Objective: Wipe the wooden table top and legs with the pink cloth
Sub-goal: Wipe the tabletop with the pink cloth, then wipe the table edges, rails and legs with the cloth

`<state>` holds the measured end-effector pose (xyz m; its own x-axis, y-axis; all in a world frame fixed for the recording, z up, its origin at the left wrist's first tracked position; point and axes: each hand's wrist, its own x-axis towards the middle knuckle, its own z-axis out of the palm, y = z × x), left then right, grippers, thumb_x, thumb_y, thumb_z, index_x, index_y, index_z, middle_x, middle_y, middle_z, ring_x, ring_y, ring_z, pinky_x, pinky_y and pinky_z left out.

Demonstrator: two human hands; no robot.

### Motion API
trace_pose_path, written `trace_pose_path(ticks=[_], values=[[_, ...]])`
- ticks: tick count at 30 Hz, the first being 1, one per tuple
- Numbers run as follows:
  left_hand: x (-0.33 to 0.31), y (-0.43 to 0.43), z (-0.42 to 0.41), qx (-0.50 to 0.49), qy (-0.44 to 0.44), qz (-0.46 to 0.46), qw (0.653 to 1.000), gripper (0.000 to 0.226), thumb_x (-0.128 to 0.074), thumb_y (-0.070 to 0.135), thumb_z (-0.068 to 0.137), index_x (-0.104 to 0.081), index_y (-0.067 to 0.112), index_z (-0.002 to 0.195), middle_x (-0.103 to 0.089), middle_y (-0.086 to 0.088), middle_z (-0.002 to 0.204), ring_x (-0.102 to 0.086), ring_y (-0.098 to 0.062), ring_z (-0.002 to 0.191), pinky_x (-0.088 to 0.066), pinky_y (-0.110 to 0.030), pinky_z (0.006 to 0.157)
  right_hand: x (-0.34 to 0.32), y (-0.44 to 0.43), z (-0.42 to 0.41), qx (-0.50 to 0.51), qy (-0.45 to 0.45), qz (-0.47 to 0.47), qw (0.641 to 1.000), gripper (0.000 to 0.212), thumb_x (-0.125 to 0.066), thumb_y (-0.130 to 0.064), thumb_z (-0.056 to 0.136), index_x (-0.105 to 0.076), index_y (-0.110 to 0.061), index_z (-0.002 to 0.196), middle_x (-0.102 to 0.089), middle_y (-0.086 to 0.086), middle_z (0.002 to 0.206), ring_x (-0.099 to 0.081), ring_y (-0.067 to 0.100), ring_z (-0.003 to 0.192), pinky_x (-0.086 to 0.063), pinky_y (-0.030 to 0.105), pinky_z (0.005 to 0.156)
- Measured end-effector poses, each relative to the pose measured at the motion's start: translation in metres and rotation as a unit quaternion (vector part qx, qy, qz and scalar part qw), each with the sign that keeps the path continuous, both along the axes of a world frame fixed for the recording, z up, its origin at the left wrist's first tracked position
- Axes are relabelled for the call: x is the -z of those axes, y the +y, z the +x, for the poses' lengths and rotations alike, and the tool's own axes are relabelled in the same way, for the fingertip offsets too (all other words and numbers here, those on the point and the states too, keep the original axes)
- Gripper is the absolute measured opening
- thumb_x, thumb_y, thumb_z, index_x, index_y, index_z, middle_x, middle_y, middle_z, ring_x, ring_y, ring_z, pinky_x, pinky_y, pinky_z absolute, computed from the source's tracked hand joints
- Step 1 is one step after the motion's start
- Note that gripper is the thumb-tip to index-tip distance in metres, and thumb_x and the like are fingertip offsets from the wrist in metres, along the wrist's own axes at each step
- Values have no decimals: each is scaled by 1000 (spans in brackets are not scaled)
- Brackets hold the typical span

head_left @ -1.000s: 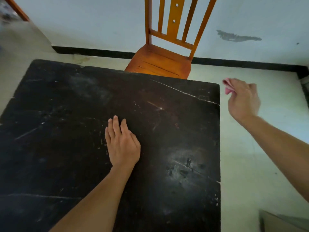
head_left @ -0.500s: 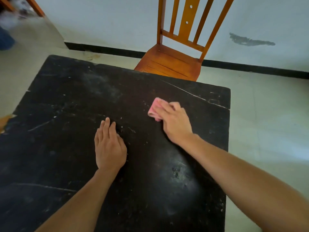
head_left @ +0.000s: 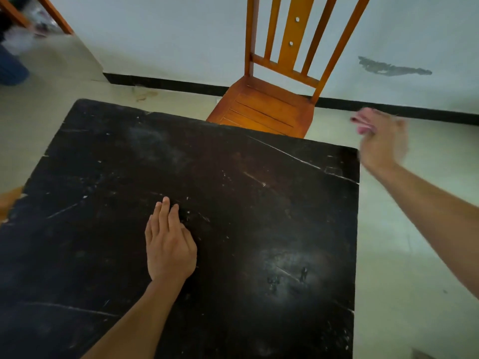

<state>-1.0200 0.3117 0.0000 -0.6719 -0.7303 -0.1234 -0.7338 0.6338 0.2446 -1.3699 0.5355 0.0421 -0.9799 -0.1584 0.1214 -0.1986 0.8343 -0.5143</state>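
One dark bench [head_left: 103, 177], one pink cloth [head_left: 362, 123] and one chair [head_left: 267, 107] were seen. The left hand [head_left: 169, 244] was laid flat on the bench, fingers straight. The pink cloth was gripped in the blurred right hand [head_left: 383, 146], clear of the bench beyond its far right corner.

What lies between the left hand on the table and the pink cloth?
Head view: only bare, scratched table top separates the left hand from the pink cloth, which the right hand grips beyond the table's far right corner.
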Motion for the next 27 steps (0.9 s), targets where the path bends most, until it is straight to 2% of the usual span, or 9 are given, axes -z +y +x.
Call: trace_pose_path(ticks=[3, 6, 9, 12, 14, 17, 20, 23, 27], values=[[0, 0, -1, -1, -1, -3, 1000, 47, -36, 17, 97, -36, 4, 142, -24, -11, 156, -15, -24, 146, -16, -43, 119, 4, -61, 53, -196, 45, 51, 978, 42, -45, -1, 92, -62, -26, 120, -62, -4, 124, -51, 21, 120, -39, 43, 106], [2, 0, 0, -3, 7, -3, 1000, 46, -37, 15, 98, -36, 4, 142, -25, -11, 156, -16, -23, 146, -17, -43, 118, 29, -74, 91, -291, -21, 139, 946, 52, -42, -4, 96, -48, -28, 141, -42, 0, 151, -30, 31, 142, -18, 53, 119], [3, 0, 0, 3, 16, -7, 1000, 45, -37, 15, 98, -37, 4, 141, -26, -11, 155, -17, -24, 145, -17, -44, 118, 42, -31, 97, -252, -39, 139, 957, 57, -43, -2, 97, -38, -26, 148, -31, 1, 157, -18, 33, 147, -8, 49, 121], [3, 0, 1, 12, 18, -10, 1000, 46, -36, 16, 98, -35, 5, 142, -25, -11, 156, -16, -25, 146, -17, -43, 118, 47, 41, 108, -195, -12, 86, 977, 58, -44, 6, 93, -46, -20, 144, -38, 4, 154, -28, 35, 143, -24, 48, 118], [2, 0, 2, 19, 19, -14, 1000, 47, -36, 17, 98, -34, 4, 143, -24, -12, 156, -16, -26, 146, -16, -44, 118, 44, 81, 130, -159, -12, 34, 987, 59, -45, 13, 90, -49, -16, 142, -45, 2, 149, -43, 18, 134, -34, 32, 111], [0, 1, 4, 35, 28, -16, 999, 48, -36, 17, 97, -33, 2, 143, -23, -15, 156, -16, -27, 145, -16, -44, 118, 39, 133, 177, -116, -137, 105, 978, 48, -49, 9, 89, -66, -23, 121, -67, -2, 121, -65, 19, 106, -50, 36, 97], [-5, -4, 8, 57, 21, -6, 998, 48, -36, 19, 99, -32, 3, 144, -22, -14, 156, -16, -28, 145, -17, -44, 119, 37, 184, 235, -55, -251, 144, 956, 38, -50, -9, 96, -64, -44, 96, -71, -11, 109, -65, 19, 109, -49, 40, 97], [-18, -19, 25, 128, -22, 4, 992, 48, -39, 25, 100, -36, 8, 144, -26, -12, 155, -22, -27, 144, -22, -42, 117, 23, 202, 292, 5, -229, 128, 965, 39, -47, -5, 96, -65, -28, 122, -64, -6, 125, -59, 21, 117, -46, 39, 100], [-59, -32, 77, 198, -54, 52, 977, 37, -43, 30, 98, -51, 15, 131, -49, -7, 135, -48, -23, 121, -43, -37, 99, -7, 167, 349, 30, -137, 146, 979, 40, -47, -5, 96, -58, -21, 131, -64, 2, 117, -64, 25, 96, -50, 36, 80]])
